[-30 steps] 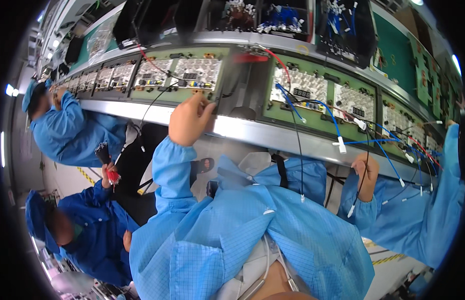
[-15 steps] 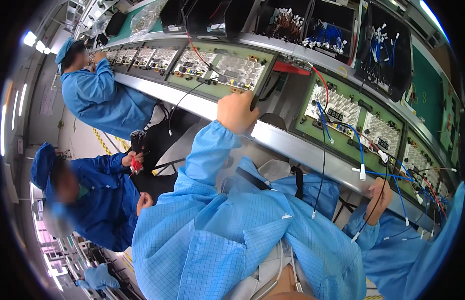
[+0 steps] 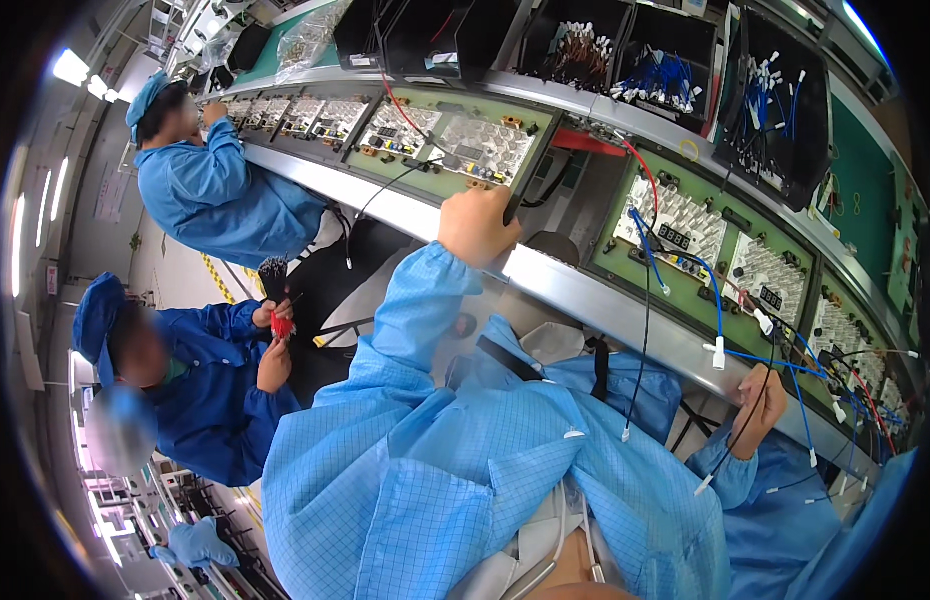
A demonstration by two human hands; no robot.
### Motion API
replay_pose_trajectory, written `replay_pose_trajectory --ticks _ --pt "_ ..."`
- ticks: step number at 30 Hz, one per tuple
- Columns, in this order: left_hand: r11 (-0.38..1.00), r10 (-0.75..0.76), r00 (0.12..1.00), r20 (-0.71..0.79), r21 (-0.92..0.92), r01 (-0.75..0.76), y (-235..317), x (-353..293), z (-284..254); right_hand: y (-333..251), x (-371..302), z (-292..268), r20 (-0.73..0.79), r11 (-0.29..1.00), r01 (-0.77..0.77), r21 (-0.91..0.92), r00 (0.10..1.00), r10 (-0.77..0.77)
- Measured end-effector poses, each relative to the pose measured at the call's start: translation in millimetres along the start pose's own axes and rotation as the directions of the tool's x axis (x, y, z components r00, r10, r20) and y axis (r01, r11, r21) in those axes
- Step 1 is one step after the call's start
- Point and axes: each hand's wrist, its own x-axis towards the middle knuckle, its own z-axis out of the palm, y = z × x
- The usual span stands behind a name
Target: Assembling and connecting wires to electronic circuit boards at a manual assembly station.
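Note:
My left hand [image 3: 477, 228] is closed round the near right corner of a green board fixture [image 3: 425, 172] on the metal-edged line. Two white circuit boards lie in that fixture, and a black cable runs off its near side. At the right, my right hand [image 3: 758, 412] is curled beside the metal rail [image 3: 625, 325]. A thin black cable [image 3: 727, 455] passes in front of its palm; whether the fingers hold anything is hidden. Beyond that hand sits a second green fixture [image 3: 610, 240], carrying boards with dark displays and red, blue and black cables.
Black bins [image 3: 670, 35] of white-plugged wires stand behind the line. Blue cables [image 3: 722, 320] hang over the rail at the right. To the left, a co-worker in dark blue [image 3: 225, 400] holds a wire bundle [image 3: 275, 295]; another co-worker [image 3: 225, 195] works farther up the line.
The co-worker in dark blue has raised a second hand to the wire bundle. The view has shifted slightly. Both my hands stay nearly where they were.

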Motion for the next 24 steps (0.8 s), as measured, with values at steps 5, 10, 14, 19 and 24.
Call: replay_pose_trajectory --ticks 5,10,14,19,24 --pt "1.0 0.01 1.0 -0.009 -0.011 -0.01 2 1 4 -4 1 -3 -0.019 1.0 0.011 -0.018 1.0 -0.011" --pt "1.0 -0.005 1.0 -0.02 -0.023 0.005 6 0 6 -10 2 -3 -0.016 1.0 -0.006 0.002 1.0 0.006" --pt "0.998 -0.029 0.999 -0.023 -0.051 0.028 8 0 9 -11 2 -4 -0.03 1.0 -0.007 0.009 1.0 0.008" --pt "0.999 -0.027 1.0 -0.01 -0.034 0.026 9 2 12 -10 3 -4 -0.033 1.0 -0.003 0.005 0.999 0.003" --pt "0.999 -0.007 1.0 0.029 -0.036 0.008 9 2 11 -10 3 -7 -0.009 0.999 -0.001 0.036 1.0 0.001"
